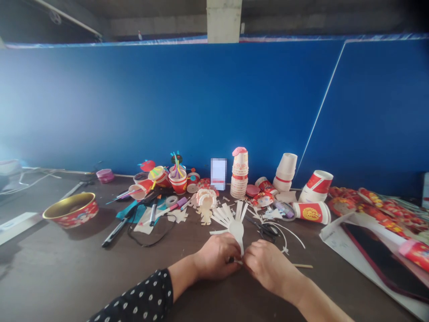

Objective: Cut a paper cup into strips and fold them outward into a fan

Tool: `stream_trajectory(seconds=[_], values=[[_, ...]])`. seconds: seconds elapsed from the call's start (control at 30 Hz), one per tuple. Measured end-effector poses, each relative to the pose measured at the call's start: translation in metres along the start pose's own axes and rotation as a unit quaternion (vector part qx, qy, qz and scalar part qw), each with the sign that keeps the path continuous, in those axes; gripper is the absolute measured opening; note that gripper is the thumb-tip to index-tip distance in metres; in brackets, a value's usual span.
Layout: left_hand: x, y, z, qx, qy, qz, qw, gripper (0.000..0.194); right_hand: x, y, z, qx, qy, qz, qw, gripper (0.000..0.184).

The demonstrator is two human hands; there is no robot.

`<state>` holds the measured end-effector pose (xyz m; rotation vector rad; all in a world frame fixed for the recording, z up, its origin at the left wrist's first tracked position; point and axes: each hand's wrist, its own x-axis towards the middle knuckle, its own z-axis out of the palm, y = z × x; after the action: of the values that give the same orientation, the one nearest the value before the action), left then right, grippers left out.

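White paper cutout with fanned strips, upright toward the near side of the desk, its lower tip pinched between left hand and right hand; fingers curled tight and close, pinch point partly hidden; black-handled scissors just beside.

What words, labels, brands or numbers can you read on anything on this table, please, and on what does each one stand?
None can be read. The gold emblem on the red paper cup is too small to read, and the white card beside the stacked paper cups is pixelated.
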<state>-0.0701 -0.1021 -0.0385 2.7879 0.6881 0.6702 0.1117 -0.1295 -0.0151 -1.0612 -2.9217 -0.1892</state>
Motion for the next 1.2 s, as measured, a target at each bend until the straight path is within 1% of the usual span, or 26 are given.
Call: stream_trajectory(seconds=[0.17, 0.27, 0.43, 0.53, 0.73, 0.93, 1.07, 1.2], values=[[0.000, 0.002, 0.001, 0.041, -0.003, 0.010, 0.999, 0.012, -0.001, 0.001, 0.000, 0.017, 0.007, 0.010, 1.000, 0.021], [0.001, 0.004, 0.003, 0.054, 0.007, 0.002, 0.998, 0.011, -0.002, 0.002, -0.002, 0.045, 0.009, 0.025, 0.999, 0.019], [0.001, 0.004, 0.010, 0.065, 0.033, -0.015, 0.997, 0.010, -0.002, 0.002, -0.004, 0.090, 0.020, 0.061, 0.994, 0.015], [0.001, 0.003, 0.012, 0.069, 0.039, -0.024, 0.997, 0.011, -0.001, 0.001, -0.001, 0.114, 0.035, 0.089, 0.989, 0.015], [0.002, 0.002, 0.005, 0.001, 0.024, -0.027, 0.999, 0.007, -0.003, 0.002, 0.003, 0.202, 0.054, 0.131, 0.969, 0.011], [0.002, 0.003, 0.002, -0.060, 0.029, -0.041, 0.997, 0.003, -0.003, 0.003, 0.003, 0.239, 0.057, 0.147, 0.958, 0.011], [0.003, 0.004, 0.002, -0.091, 0.046, -0.068, 0.992, 0.005, -0.002, 0.003, 0.003, 0.246, 0.062, 0.161, 0.954, 0.013], [0.005, 0.004, 0.004, -0.104, 0.040, -0.104, 0.988, 0.008, -0.001, 0.001, 0.004, 0.269, 0.060, 0.180, 0.944, 0.014]])
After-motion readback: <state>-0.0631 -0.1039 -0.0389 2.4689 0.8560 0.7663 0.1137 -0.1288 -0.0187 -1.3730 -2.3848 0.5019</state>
